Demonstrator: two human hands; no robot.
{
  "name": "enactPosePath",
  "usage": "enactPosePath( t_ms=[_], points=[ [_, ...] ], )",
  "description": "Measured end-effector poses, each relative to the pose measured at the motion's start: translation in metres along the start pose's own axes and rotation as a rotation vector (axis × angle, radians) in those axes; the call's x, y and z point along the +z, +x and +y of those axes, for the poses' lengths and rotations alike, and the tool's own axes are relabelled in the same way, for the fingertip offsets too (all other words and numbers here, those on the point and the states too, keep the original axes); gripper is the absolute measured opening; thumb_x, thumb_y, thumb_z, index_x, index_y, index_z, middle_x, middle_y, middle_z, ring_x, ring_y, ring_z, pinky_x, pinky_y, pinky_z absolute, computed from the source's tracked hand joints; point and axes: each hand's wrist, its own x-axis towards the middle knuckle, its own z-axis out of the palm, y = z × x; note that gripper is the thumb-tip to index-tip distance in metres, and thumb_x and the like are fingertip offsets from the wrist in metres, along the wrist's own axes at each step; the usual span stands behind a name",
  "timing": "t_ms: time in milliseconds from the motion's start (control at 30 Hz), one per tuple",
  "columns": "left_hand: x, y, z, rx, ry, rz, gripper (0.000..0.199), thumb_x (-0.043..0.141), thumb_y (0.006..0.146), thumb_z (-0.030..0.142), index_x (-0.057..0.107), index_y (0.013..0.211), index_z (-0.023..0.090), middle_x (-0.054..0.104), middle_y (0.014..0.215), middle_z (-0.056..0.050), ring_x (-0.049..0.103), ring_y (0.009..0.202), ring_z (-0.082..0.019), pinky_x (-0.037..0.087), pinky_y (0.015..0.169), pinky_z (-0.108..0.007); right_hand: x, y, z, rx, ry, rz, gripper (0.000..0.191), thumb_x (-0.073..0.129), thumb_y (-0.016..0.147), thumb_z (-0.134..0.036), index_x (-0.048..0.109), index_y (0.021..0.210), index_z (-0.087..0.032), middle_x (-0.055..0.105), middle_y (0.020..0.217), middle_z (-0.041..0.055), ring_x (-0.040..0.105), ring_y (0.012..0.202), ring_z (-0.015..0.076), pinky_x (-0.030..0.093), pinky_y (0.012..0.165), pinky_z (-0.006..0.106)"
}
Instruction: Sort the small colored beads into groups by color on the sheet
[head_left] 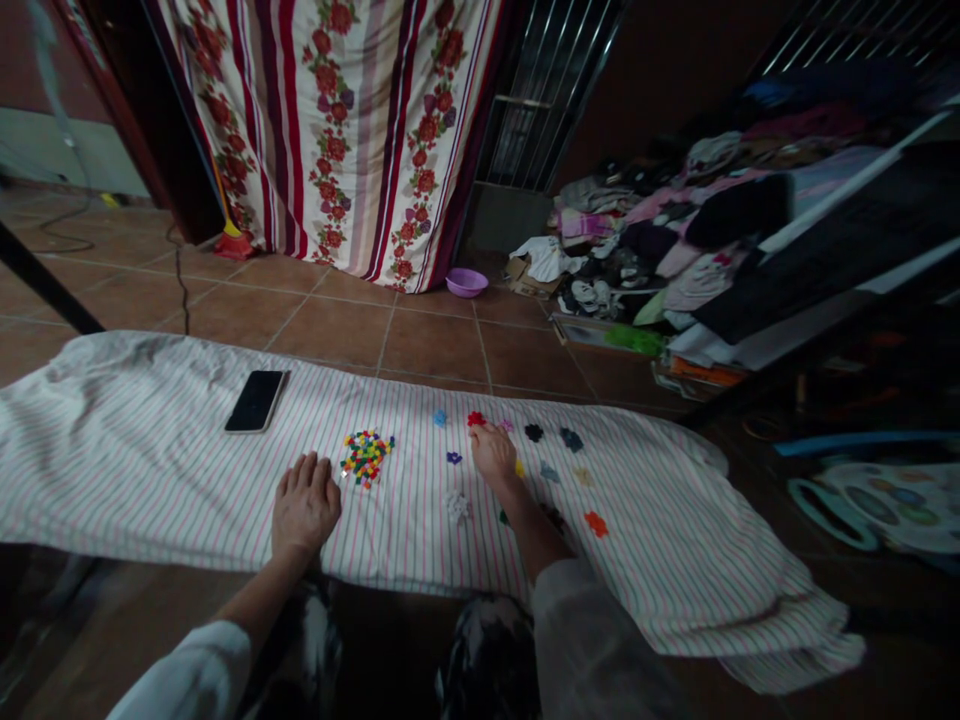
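My left hand (306, 503) lies flat on the striped cloth, fingers stretched out, just left of a heap of mixed-colour small pieces (367, 456). Over at the small red pile (475, 419), my right hand (493, 452) has its fingertips drawn together and touching it; whether a piece is between them is too small to tell. Around it lie little single-colour piles: light blue (440, 418), purple (454, 458), white (457, 507), black (533, 432), dark grey-blue (571, 440), grey (550, 471), beige (583, 477) and orange (596, 524). Yellow, green and dark piles are partly hidden by my right hand and forearm.
A phone (256, 401) lies on the striped cloth (180, 480) at the left. Beyond the cloth are a tiled floor, a purple basin (467, 283), a floral curtain (360, 130) and a heap of clothes (675, 220). A dark slanted bar stands at the right.
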Motion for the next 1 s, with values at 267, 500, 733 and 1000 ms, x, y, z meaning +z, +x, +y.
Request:
enactPosePath(
  t_ms=[267, 500, 733, 1000],
  points=[
    [-0.001, 0.000, 0.000, 0.020, 0.020, 0.003, 0.041, 0.040, 0.092, 0.026, 0.063, 0.120, 0.009, 0.063, 0.130, -0.020, 0.054, 0.126, -0.033, 0.040, 0.106, -0.048, 0.006, 0.001, 0.003, -0.021, 0.033, 0.030, 0.029, 0.051, 0.089, -0.011, 0.074, 0.105, -0.020, 0.071, 0.106, 0.0115, 0.059, 0.101, 0.0240, 0.042, 0.091, 0.033],
    [0.000, 0.000, 0.000, -0.001, -0.002, -0.011, 0.042, 0.039, 0.092, 0.026, 0.063, 0.121, 0.009, 0.062, 0.131, -0.020, 0.052, 0.128, -0.033, 0.038, 0.108, -0.048, 0.005, -0.024, -0.020, -0.091, 0.237, 0.277, 0.025, 0.051, 0.090, -0.016, 0.073, 0.101, -0.020, 0.070, 0.102, 0.0085, 0.059, 0.095, 0.0230, 0.045, 0.088, 0.034],
    [-0.001, -0.004, -0.007, 0.087, -0.135, 0.000, 0.036, 0.037, 0.092, 0.026, 0.064, 0.114, 0.014, 0.063, 0.128, -0.019, 0.052, 0.129, -0.034, 0.040, 0.106, -0.056, 0.006, -0.108, -0.072, -0.279, 0.540, 0.320, 0.028, 0.046, 0.089, -0.013, 0.070, 0.102, -0.019, 0.071, 0.099, 0.0085, 0.063, 0.095, 0.0207, 0.051, 0.088, 0.034],
    [-0.076, -0.015, -0.002, 0.087, -0.462, 0.198, 0.050, 0.030, 0.098, 0.029, 0.035, 0.147, 0.018, 0.040, 0.153, -0.017, 0.028, 0.147, -0.031, 0.039, 0.111, -0.058, -0.005, -0.182, -0.054, -0.173, 0.587, 0.190, 0.032, 0.046, 0.084, -0.010, 0.072, 0.100, -0.022, 0.072, 0.099, 0.0070, 0.067, 0.096, 0.0200, 0.054, 0.088, 0.034]
  ],
)
